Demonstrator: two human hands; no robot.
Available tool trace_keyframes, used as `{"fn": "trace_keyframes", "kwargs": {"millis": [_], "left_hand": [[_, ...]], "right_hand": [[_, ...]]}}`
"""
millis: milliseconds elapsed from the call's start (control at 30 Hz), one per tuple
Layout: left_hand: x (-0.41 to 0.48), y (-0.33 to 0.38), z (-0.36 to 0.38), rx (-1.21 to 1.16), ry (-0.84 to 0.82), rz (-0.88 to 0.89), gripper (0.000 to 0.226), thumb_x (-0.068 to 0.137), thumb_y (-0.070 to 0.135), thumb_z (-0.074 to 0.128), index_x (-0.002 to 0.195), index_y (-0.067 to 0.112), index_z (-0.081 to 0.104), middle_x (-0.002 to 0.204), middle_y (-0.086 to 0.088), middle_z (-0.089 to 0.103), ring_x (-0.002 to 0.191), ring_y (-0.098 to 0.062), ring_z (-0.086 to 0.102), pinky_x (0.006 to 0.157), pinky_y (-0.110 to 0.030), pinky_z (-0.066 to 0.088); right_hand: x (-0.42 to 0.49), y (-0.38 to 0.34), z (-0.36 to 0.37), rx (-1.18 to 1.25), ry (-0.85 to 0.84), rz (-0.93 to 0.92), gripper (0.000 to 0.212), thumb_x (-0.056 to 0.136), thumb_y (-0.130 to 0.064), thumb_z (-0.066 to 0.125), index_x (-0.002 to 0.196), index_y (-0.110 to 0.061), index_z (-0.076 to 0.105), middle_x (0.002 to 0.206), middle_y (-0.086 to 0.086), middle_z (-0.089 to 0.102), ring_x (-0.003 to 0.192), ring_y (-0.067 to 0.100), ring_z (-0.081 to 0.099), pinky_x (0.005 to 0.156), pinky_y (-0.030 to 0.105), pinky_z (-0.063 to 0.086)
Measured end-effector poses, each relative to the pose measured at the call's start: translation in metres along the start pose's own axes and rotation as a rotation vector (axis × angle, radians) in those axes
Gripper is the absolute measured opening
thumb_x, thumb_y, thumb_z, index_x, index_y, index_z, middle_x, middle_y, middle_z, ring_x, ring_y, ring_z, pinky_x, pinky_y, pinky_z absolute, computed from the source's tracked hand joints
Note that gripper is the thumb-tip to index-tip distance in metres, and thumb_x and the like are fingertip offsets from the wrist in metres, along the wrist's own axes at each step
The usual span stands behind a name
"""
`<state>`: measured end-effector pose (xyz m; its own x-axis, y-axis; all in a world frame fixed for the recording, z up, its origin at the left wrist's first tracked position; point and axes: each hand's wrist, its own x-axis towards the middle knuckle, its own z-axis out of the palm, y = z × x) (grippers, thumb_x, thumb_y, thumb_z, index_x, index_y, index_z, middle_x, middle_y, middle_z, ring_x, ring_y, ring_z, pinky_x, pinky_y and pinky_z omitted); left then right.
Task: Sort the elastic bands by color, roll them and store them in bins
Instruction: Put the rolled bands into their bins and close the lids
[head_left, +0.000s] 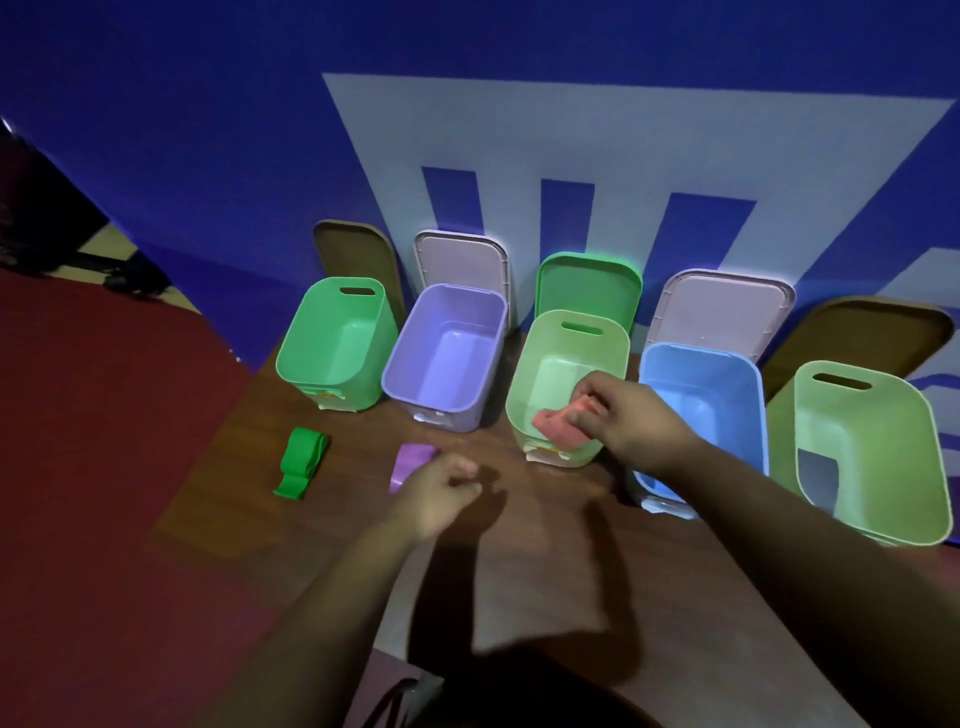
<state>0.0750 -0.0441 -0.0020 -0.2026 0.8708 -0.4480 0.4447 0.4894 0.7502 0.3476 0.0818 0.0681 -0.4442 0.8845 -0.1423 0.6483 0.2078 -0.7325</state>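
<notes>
The brown desk (519, 571) carries five open bins in a far row: green bin (332, 343), purple bin (441, 358), middle light-green bin (550, 358), blue bin (701, 395) and right light-green bin (872, 457). Lids (587, 280) lean on the wall behind them. The right hand (628, 415) reaches over the middle bin's near rim, its grip pinching a pink band (556, 423). The left hand (441, 493) hovers with its grip loosely curled and empty, partly hiding a purple band (408, 462). A green band (301, 462) lies far left.
</notes>
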Motion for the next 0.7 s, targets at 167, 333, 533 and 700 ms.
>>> {"fn": "trace_keyframes", "kwargs": {"millis": [167, 333, 533, 700], "left_hand": [[0.048, -0.045, -0.058, 0.465, 0.031, 0.085, 0.043, 0.09, -0.003, 0.064, 0.133, 0.005, 0.068, 0.133, -0.018, 0.066, 0.123, -0.036, 0.063, 0.104, -0.028, 0.042], [0.088, -0.065, -0.077, 0.539, -0.038, 0.149, 0.058, 0.085, 0.002, 0.067, 0.141, 0.015, 0.062, 0.139, -0.009, 0.059, 0.13, -0.03, 0.055, 0.108, -0.026, 0.037], [0.123, -0.083, -0.084, 0.598, -0.276, 0.152, 0.071, 0.08, 0.025, 0.071, 0.15, 0.021, 0.056, 0.15, -0.007, 0.057, 0.135, -0.03, 0.054, 0.112, -0.029, 0.04], [0.13, -0.091, -0.081, 0.685, -0.358, 0.251, 0.07, 0.083, 0.025, 0.069, 0.15, 0.02, 0.053, 0.151, -0.009, 0.056, 0.137, -0.033, 0.053, 0.114, -0.035, 0.042]], "right_hand": [[0.053, 0.008, 0.018, -0.136, 0.034, 0.078, 0.015, 0.097, -0.036, 0.073, 0.094, -0.026, 0.063, 0.09, -0.004, 0.068, 0.083, 0.022, 0.059, 0.069, 0.035, 0.039], [0.092, 0.03, 0.05, -0.344, -0.199, 0.141, 0.019, 0.095, -0.032, 0.076, 0.088, -0.028, 0.059, 0.093, 0.005, 0.068, 0.088, 0.032, 0.062, 0.075, 0.036, 0.046], [0.13, 0.047, 0.076, -0.592, -0.437, 0.302, 0.018, 0.097, -0.026, 0.065, 0.113, -0.019, 0.072, 0.115, 0.011, 0.073, 0.106, 0.033, 0.065, 0.08, 0.033, 0.046], [0.149, 0.056, 0.09, -0.622, -0.444, 0.383, 0.023, 0.101, -0.024, 0.063, 0.121, -0.017, 0.07, 0.12, 0.012, 0.071, 0.112, 0.033, 0.064, 0.081, 0.031, 0.044]]}}
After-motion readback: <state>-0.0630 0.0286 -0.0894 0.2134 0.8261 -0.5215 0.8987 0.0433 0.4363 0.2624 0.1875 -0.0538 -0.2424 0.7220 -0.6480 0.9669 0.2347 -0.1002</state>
